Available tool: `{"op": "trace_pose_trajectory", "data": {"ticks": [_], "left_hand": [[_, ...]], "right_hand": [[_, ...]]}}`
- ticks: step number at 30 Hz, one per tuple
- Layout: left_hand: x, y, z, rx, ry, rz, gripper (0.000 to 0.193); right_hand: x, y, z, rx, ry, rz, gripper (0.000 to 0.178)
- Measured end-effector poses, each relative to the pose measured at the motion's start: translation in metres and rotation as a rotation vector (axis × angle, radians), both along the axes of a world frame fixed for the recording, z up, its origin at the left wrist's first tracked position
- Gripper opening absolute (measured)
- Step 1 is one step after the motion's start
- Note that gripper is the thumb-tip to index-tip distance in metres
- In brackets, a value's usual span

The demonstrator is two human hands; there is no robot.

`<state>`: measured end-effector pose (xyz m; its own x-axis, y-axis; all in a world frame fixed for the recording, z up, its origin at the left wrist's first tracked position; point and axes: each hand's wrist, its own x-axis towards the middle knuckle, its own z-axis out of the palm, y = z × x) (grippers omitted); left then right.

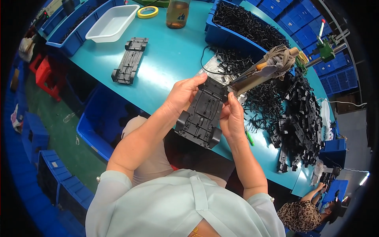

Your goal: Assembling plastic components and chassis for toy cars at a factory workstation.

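Between my two hands is a black plastic car chassis, tilted, with its moulded face turned up to me. My left hand grips its far left edge, thumb along the far end. Fingers of my right hand close on the right edge, thumb pointing up. Just beyond the right hand stands a cloth-wrapped tool with a wooden rod; its narrow end is close to the chassis's far corner. A second, similar chassis lies on the turquoise table to the left.
A blue bin of small black parts stands at the far right, with loose parts spilled before it. Stacked chassis heap up on the right. Farther off are a white tray, yellow tape and a jar. Another person sits at lower right.
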<state>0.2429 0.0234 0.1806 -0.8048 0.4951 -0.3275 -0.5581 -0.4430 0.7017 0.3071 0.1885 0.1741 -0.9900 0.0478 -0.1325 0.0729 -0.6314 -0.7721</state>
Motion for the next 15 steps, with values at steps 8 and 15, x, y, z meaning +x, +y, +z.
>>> {"op": "trace_pose_trajectory", "data": {"ticks": [8,15], "left_hand": [[0.004,0.004,0.007,0.05,-0.055,0.085,0.033],[0.009,0.007,-0.001,0.069,-0.005,0.036,0.037]], "right_hand": [[-0.003,0.002,-0.004,-0.014,-0.081,0.012,0.028],[0.003,0.007,-0.012,-0.017,-0.087,-0.011,0.023]]}}
